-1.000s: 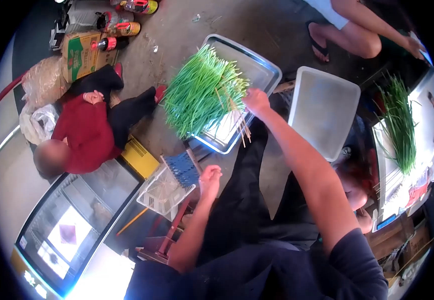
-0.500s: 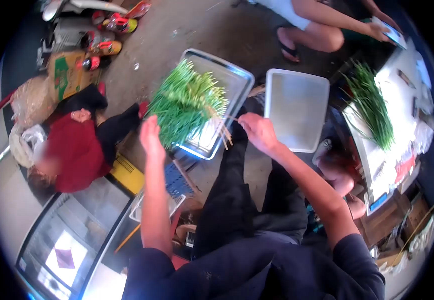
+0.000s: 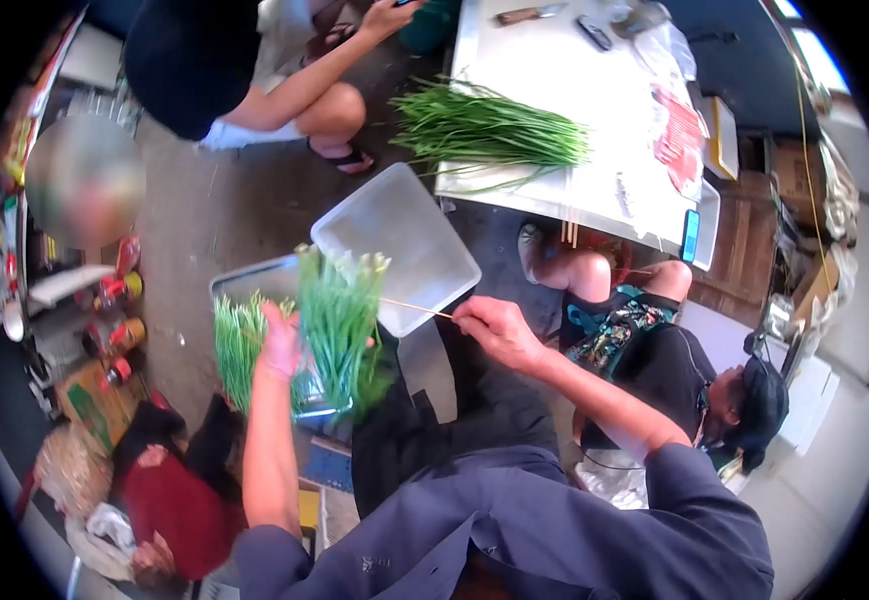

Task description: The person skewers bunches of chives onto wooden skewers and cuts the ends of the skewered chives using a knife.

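Upright in my left hand is a bunch of green stalks, with the fingers wrapped round it. My right hand pinches the end of a thin wooden skewer, whose other end reaches the bunch near its top. Whether the tip has entered the stalks cannot be made out. More green stalks lie on a metal tray, left of my left hand. A pale, shallow tray sits just beyond the skewer.
A white table at the upper right bears a heap of long green stalks, a knife and a phone. One person sits at the right, one crouches at the upper left, and another in red sits at the lower left.
The view has swung to the right. My left hand has taken up a bunch of stalks from the metal tray. My right hand has moved away from that tray with a skewer.
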`<state>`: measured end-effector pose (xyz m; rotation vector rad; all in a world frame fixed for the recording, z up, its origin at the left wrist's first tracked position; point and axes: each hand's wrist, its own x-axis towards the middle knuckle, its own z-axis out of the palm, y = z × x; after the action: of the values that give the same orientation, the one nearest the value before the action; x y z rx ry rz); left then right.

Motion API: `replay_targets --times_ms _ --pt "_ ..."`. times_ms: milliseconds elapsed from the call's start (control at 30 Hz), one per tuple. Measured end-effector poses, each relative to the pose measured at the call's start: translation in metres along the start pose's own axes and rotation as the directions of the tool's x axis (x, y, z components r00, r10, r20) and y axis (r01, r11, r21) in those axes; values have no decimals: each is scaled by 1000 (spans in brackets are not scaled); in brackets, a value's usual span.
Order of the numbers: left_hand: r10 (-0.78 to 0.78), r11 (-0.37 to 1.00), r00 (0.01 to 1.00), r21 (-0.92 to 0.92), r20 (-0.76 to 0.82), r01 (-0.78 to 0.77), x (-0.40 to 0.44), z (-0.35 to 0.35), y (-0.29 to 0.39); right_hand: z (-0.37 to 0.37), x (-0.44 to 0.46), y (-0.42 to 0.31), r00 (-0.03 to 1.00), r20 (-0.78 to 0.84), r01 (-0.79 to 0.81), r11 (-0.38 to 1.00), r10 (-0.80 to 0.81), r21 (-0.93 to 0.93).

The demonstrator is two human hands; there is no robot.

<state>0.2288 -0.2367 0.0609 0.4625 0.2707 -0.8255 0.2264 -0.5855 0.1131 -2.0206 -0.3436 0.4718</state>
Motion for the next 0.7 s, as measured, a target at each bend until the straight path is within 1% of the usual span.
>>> replay_targets --times_ms 33,67,100,133,167,200,233,267,333,400,467,500,533,600,633,667,700 --pt "-109 984 994 139 -17 110 15 18 2 -10 -13 4 982 1 -189 975 191 120" --pt "-209 938 977 272 -52 215 29 35 4 -18 -25 10 929 31 -364 900 368 241" --pt "-242 938 970 259 13 230 40 43 -1 -20 -40 25 903 7 -405 844 430 352" --pt "-275 887 961 382 -17 260 56 64 -2 -25 -48 33 903 -11 -397 841 430 368" --pt "-355 803 932 488 -69 342 74 71 -1 -31 -56 43 854 -53 -433 763 518 481" --pt "-425 698 896 583 -129 415 93 78 0 -38 -62 50 793 -83 -449 671 603 590" --pt "-367 612 878 631 -307 476 111 87 -1 -48 -66 56 779 -128 -416 659 613 627" --pt "-349 500 848 687 -398 528 134 79 2 -58 -70 61 771 -144 -404 652 620 642" --pt "-136 322 913 854 -384 408 182 92 17 -79 -69 66 739 -167 -391 618 652 682" --pt "14 240 981 953 -194 185 237 114 35 -89 -64 87 707 -261 -336 636 658 694" --pt "105 -80 991 993 -78 87 290 136 50 -97 -54 113 671 -389 -264 694 631 670" --pt "166 -268 986 963 32 14 315 146 53 -107 -44 114 615 -421 -265 678 667 686" --pt "202 -448 967 893 153 -47 337 154 54 -115 -37 124 600 -440 -269 686 669 676" --pt "234 -559 963 829 132 22 373 165 48 -126 -22 144 562 -516 -258 730 646 633" --pt "239 -588 941 807 239 -55 390 157 44 -128 -16 157 558 -516 -254 725 650 640" --pt "231 -592 944 804 237 -57 406 148 42 -129 -11 171 550 -543 -239 742 635 626" --pt "211 -661 925 743 318 -105 416 148 40 -133 -6 178 541 -567 -228 758 621 611"
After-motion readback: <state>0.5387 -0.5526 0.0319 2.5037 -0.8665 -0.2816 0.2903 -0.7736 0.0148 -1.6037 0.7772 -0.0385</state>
